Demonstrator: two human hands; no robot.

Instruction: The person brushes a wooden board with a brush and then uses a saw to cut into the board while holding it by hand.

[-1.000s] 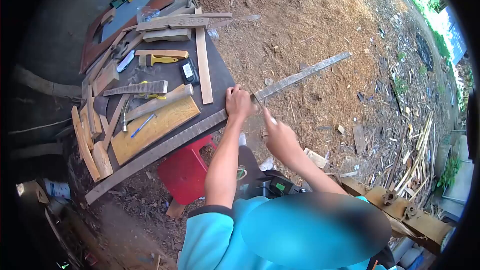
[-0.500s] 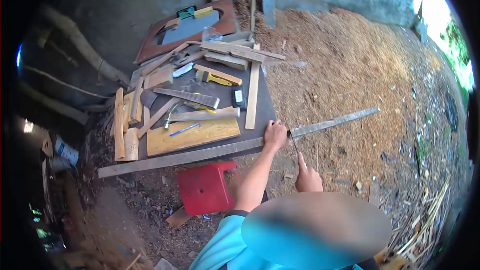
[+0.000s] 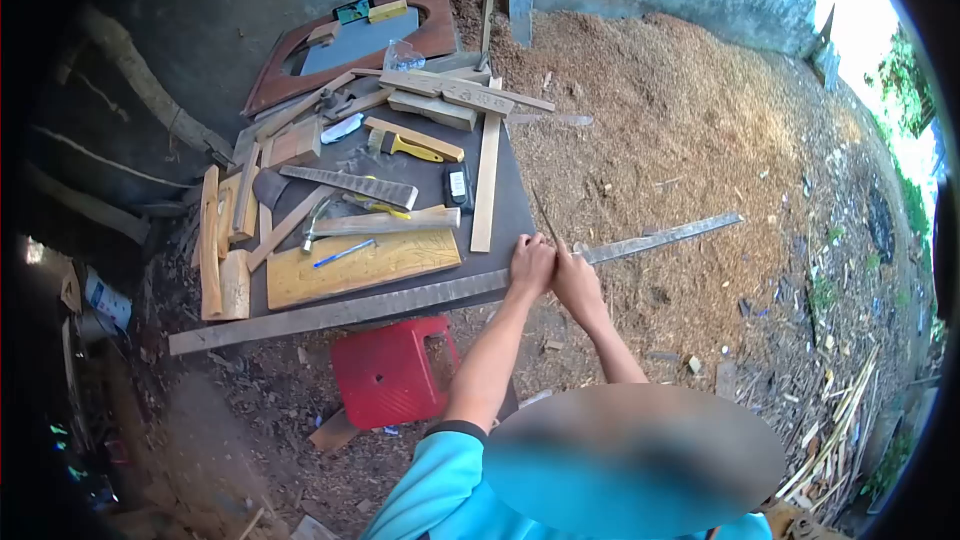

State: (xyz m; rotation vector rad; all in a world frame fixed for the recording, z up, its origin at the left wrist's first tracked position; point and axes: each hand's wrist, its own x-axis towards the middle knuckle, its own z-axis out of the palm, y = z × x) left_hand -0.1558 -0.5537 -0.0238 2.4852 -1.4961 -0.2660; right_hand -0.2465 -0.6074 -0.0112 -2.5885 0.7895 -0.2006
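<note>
Right hand (image 3: pixel 577 285): just moved in beside the left hand (image 3: pixel 533 265), its grip closed round the near end of a thin blade (image 3: pixel 546 213).
Thin blade: now reaches farther past the long strip (image 3: pixel 340 314) (teeth, if any, too small to see), suggesting a forward stroke.
Left hand: fingers bent over the strip; cannot tell how tightly.
Long strip: along the near side of the table (image 3: pixel 515 218), right end overhanging.

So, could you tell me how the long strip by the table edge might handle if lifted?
The long strip looks stiff: its right-hand end juts far past the table without clear sag. It seems thin, so probably light for its length. Being so long, it would likely tip if lifted by one end.
</note>
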